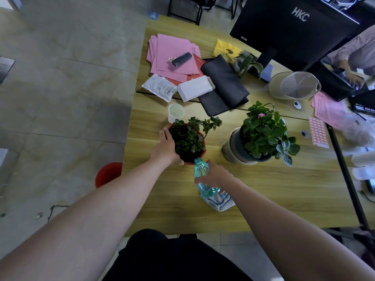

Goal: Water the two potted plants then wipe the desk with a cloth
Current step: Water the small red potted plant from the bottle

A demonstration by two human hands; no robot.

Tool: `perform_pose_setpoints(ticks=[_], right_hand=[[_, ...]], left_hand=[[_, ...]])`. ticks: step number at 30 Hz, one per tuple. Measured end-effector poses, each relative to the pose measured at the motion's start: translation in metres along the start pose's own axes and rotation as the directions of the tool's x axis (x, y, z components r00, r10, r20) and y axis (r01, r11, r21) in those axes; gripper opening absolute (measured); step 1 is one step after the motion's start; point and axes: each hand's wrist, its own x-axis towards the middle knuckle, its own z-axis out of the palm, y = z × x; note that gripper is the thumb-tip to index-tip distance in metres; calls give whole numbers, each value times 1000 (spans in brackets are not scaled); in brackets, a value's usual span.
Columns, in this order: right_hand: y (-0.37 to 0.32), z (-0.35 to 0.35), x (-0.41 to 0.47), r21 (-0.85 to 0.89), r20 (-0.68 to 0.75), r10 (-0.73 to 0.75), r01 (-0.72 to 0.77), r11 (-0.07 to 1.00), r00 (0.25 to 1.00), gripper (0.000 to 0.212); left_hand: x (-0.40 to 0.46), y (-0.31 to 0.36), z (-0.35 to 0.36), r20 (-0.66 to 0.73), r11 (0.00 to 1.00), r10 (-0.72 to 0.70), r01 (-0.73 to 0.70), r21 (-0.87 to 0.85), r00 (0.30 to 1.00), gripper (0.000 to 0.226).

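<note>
Potted plants, two in all, stand on a pale wooden desk (263, 189) above grey floor tiles. Left hand (165, 148) cups the red plastic pot (199, 152); right hand (216, 175) grips a tilted clear blue bottle (200, 171), mouth at its rim. Right of it, a grey-and-cream pot (233, 148). Folded blue cloth (220, 201) is partly hidden behind the bottle.

On the desk (263, 199) I see one potted plant (189, 138) left of the other (261, 136), a cup (176, 112) behind it, a bottle (202, 175) before it, cloth (220, 201) nearest me.
</note>
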Motion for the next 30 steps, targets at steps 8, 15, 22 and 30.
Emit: perform_pose_setpoints(ticks=[8, 15, 22, 30], right_hand=[[0, 1, -2, 26, 2, -5, 5, 1000, 1000, 80], [0, 1, -2, 15, -1, 3, -3, 1000, 1000, 79], [0, 0, -2, 23, 2, 1, -1, 1000, 1000, 78], [3, 1, -3, 39, -14, -4, 4, 999, 1000, 75]], left_hand=[[-1, 0, -1, -3, 1000, 3, -3, -2, 1000, 145], [-3, 0, -1, -20, 1000, -2, 2, 11, 1000, 143], [-1, 1, 1, -24, 1000, 8, -8, 18, 1000, 142], [2, -14, 21, -86, 968, 33, -53, -246, 996, 146]])
